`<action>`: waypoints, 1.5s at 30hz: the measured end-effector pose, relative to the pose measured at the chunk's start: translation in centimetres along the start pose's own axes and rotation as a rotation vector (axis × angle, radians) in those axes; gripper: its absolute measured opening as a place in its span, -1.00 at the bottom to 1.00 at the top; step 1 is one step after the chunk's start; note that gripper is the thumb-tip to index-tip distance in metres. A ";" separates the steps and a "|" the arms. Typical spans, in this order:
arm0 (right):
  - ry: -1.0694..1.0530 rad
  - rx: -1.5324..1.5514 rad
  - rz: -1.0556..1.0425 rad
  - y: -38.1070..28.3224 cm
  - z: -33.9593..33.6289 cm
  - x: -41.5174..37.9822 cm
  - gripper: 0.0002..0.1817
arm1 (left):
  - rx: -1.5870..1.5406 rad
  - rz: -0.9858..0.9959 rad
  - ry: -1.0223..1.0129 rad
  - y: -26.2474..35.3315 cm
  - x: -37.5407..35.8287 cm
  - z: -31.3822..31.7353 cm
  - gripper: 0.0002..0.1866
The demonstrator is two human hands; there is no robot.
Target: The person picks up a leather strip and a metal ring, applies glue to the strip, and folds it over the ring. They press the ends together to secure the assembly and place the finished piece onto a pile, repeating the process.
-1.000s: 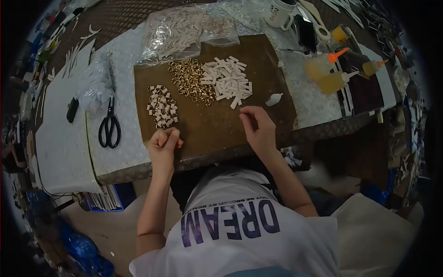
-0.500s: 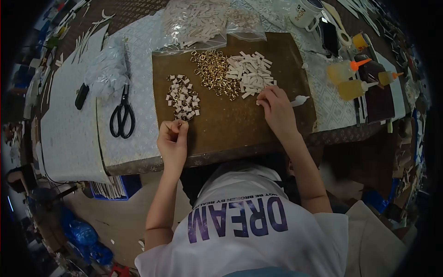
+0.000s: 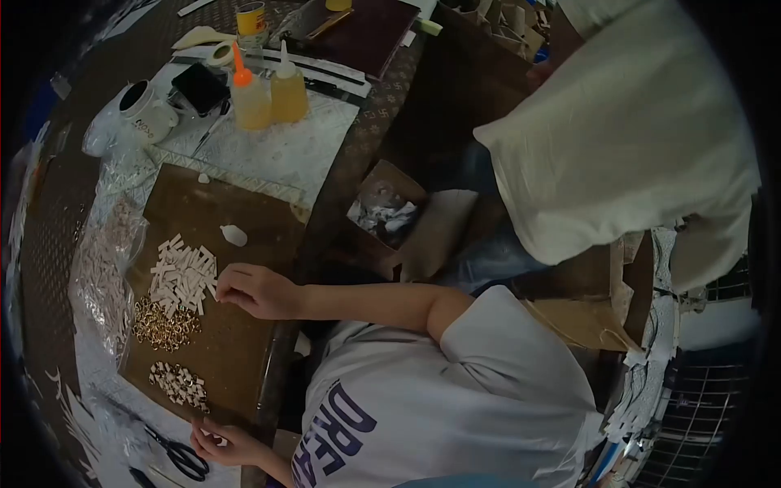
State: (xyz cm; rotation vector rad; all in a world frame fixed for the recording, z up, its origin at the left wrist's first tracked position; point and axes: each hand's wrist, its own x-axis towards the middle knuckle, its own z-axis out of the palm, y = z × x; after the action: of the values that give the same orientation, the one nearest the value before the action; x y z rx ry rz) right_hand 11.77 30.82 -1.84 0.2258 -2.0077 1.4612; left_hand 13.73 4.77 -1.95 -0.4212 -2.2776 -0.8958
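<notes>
Across the patterned table (image 3: 376, 110) lies a pale cloth (image 3: 301, 154); beyond its edge a person in a cream top (image 3: 634, 138) is cut off by the frame. The brown mat (image 3: 236, 342) bears white strips (image 3: 183, 275) touching gold rings (image 3: 165, 323), and, apart, a smaller heap of pale-and-gold pieces (image 3: 179, 384). An open box (image 3: 386, 211) sits low in shadow. The right hand (image 3: 256, 291) curls at the strips, the left hand (image 3: 224, 446) beside the pieces; whether either grips anything, I cannot tell. Darkness hides the room's rim.
</notes>
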 end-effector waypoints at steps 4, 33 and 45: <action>0.063 0.021 0.004 0.5 0.6 0.1 -0.88 | -0.282 0.158 -0.380 2.8 -4.8 -2.6 -0.86; -0.169 -0.184 0.151 0.2 1.3 1.4 -0.87 | -0.020 -0.265 -1.160 -2.2 -17.0 5.8 -0.68; -0.163 0.484 0.779 -1.3 -1.2 2.1 -0.81 | -0.426 -0.493 -1.371 5.3 -1.3 -2.7 -0.74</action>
State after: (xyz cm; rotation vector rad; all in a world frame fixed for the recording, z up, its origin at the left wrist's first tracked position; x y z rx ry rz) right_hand 11.22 31.84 0.66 -0.2893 -1.9206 2.4793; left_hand 18.54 6.59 1.31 -0.8630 -3.5070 -1.6982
